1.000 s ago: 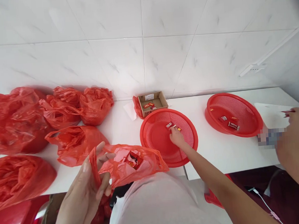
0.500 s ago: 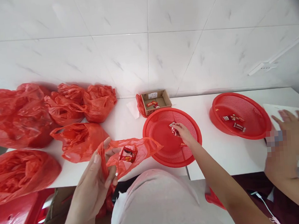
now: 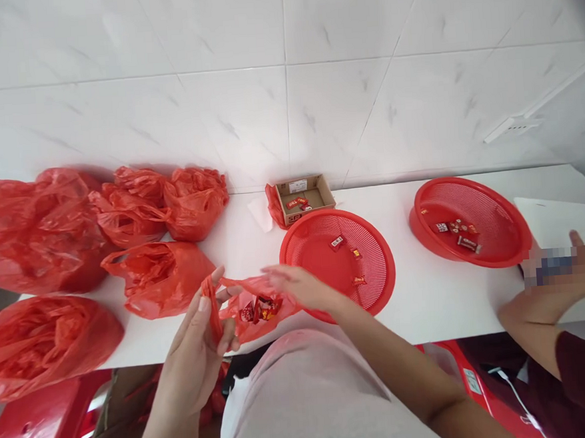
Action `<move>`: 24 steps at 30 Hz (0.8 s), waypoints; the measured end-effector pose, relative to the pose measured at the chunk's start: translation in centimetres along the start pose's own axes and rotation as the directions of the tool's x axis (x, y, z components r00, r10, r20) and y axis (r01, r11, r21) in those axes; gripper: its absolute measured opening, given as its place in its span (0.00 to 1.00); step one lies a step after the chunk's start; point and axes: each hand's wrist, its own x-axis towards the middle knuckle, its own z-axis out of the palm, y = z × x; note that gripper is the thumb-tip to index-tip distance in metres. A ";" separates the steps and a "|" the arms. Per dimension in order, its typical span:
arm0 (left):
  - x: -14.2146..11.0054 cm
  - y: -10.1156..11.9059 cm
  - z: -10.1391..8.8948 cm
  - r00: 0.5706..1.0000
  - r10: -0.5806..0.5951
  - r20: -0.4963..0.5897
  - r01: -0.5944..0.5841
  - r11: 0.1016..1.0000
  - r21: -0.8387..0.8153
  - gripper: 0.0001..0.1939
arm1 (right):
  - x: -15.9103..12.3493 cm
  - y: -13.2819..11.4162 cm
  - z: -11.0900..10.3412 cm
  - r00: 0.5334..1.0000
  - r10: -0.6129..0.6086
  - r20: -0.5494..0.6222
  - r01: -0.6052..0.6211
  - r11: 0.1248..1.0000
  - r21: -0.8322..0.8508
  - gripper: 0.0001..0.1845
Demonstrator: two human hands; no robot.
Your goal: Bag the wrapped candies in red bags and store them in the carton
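Observation:
My left hand [image 3: 198, 339] grips the edge of a thin red plastic bag [image 3: 258, 329] and keeps its mouth spread. Inside the bag lie small wrapped snack packets [image 3: 267, 307], red with bits of yellow and white. Over the bag's right side is my right hand [image 3: 302, 288], its fingers stretched out and nothing visible in them. A red mesh basket [image 3: 314, 247] stands just behind and to the right, partly covered by my right forearm. On its floor and side are a red-and-white packet [image 3: 337, 242] and two small yellow-and-red pieces [image 3: 359, 280].
Several filled red bags [image 3: 164, 281] crowd the table's left end. A small cardboard box [image 3: 328, 193] holding red packets stands behind the basket. Farther right is a second red basket [image 3: 425, 246] with several packets, beside a co-worker's arm [image 3: 534, 305]. A red stool [image 3: 41, 430] stands lower left.
My right hand has moved left from the basket to the bag and let go of the packets it held. More packets show in the bag. The co-worker's hand has shifted.

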 end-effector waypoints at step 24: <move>0.9 -0.1 -0.9 0.999 -0.036 -0.008 0.036 0.999 0.013 0.26 | -1.6 13.1 -15.9 0.714 0.203 -0.670 -0.647 0.557 -0.521 0.18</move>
